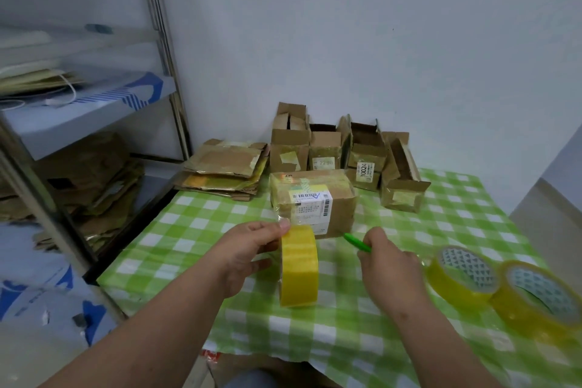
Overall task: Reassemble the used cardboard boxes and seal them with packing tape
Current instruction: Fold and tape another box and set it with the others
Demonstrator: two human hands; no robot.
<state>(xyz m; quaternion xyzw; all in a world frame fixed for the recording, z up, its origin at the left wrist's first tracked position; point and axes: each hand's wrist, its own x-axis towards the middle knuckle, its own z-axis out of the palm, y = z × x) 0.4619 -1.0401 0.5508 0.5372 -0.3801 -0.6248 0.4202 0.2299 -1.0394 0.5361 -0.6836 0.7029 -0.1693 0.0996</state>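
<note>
Left of the closed brown cardboard box with a white label (311,198), the left hand (248,254) pinches an upright yellow tape roll (299,266); the right hand (389,261), in front of the box, grips a green cutter (357,243). Keep the strip taut before cutting. Green checked tablecloth (189,236), white wall behind the box.

Glossy tape roll (298,266), matt cardboard box (315,198)
</note>
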